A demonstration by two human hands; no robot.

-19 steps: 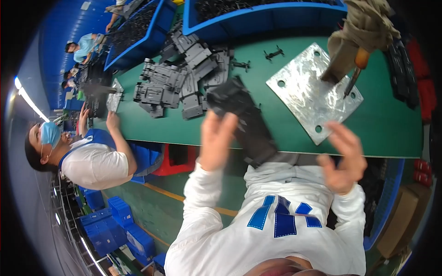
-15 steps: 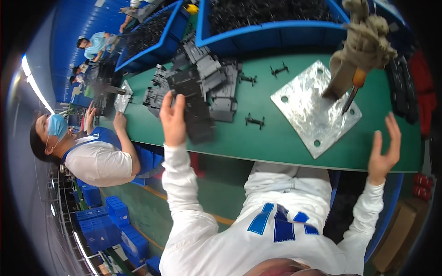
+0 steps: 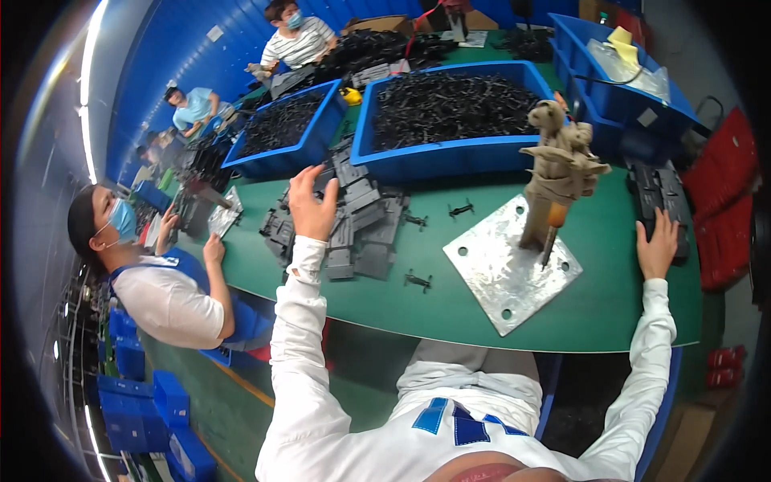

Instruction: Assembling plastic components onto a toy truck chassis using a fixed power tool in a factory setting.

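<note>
My left hand [image 3: 312, 202] is over a heap of black plastic housings [image 3: 365, 215] on the green table [image 3: 361, 301]. Its thumb and fingers are apart; a dark part shows just behind the fingertips, and contact is unclear. At the right, my right hand [image 3: 660, 243] has spread fingers at the near end of long black plastic parts [image 3: 660, 193], seemingly touching them. Between my hands lies a shiny metal plate [image 3: 490, 281] bearing an upright post wrapped in tan cloth [image 3: 560, 165]. An orange-handled screwdriver [image 3: 556, 215] stands against the post. Small black brackets [image 3: 417, 280] lie left of the plate.
Behind the heap stand two blue bins, a large one [image 3: 450, 146] and a smaller one [image 3: 301, 153], full of small black parts. Another blue bin [image 3: 610, 104] holds plastic bags at the back right. A co-worker [image 3: 169, 281] sits at my left; others are farther back.
The view has shifted, showing more of the table's far side. My left hand has come away from the dark panel it was at. My right hand has reached forward to the long black parts.
</note>
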